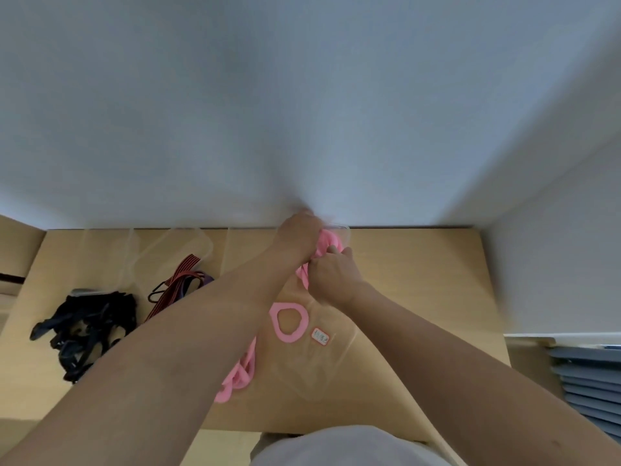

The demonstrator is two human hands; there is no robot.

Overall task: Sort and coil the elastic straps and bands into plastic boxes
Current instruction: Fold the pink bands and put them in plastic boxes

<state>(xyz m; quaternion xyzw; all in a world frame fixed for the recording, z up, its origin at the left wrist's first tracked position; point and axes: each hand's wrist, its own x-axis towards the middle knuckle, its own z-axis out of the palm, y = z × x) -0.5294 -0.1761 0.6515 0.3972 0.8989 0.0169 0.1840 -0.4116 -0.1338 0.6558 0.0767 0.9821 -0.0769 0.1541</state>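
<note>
Head view: both bare arms reach across the light wooden bench [420, 280] to its far edge, where it meets the pale wall [302, 112]. The frame is blurred.

The left hand [295, 237] lies knuckles up over a bunched pink elastic band [327, 243], its grip curled down round the bundle. The fingertips are hidden beneath the hand. The right hand [332, 274] sits just beside and nearer the body, its grip narrow and pinching the same band between thumb and fingers. From the bundle the band runs back under the left forearm and ends in loose pink loops near the bench's near edge.

A faint clear plastic rim shows just past the hands, too blurred to make out.

A separate pink elastic ring [289, 322] lies flat between the two forearms. It is beside a clear plastic box [336, 364] that carries a small red-edged label [320, 336]. Whether the ring is inside the box or under it cannot be told.

To the left, a second clear plastic box [141, 253] stands at the back of the bench. A red-and-black striped strap [181, 274] and a purple band [203, 280] spill from it onto the wood. Further left lies a tangled heap of black straps [87, 327], well apart from the hands.

Grey slats [588, 381] show at the right edge.
</note>
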